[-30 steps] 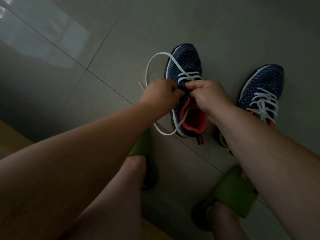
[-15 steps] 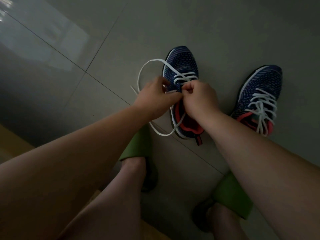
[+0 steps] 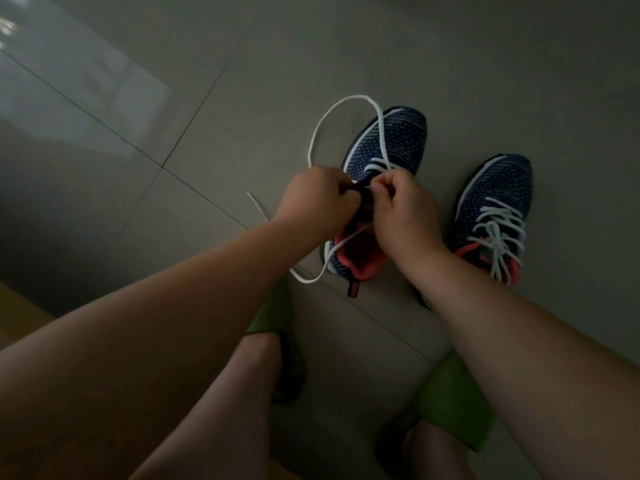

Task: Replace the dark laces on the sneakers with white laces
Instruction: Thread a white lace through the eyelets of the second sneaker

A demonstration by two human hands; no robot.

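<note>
Two sneakers (image 3: 377, 188) (image 3: 495, 209), two hands. Left hand (image 3: 317, 199) gripping left sneaker's tongue, right hand (image 3: 401, 206) pinching white lace (image 3: 341, 112), lace looping toward 11 o'clock.

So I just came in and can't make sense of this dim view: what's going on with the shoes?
A person is lacing sneakers on the tiled floor. Both hands work at the eyelets of the left sneaker: the left hand grips the shoe's upper, and the right hand pinches its white lace. That lace is only threaded through the lowest rows, and its loose ends loop out over the floor. The right sneaker already has white laces all the way up.
</note>
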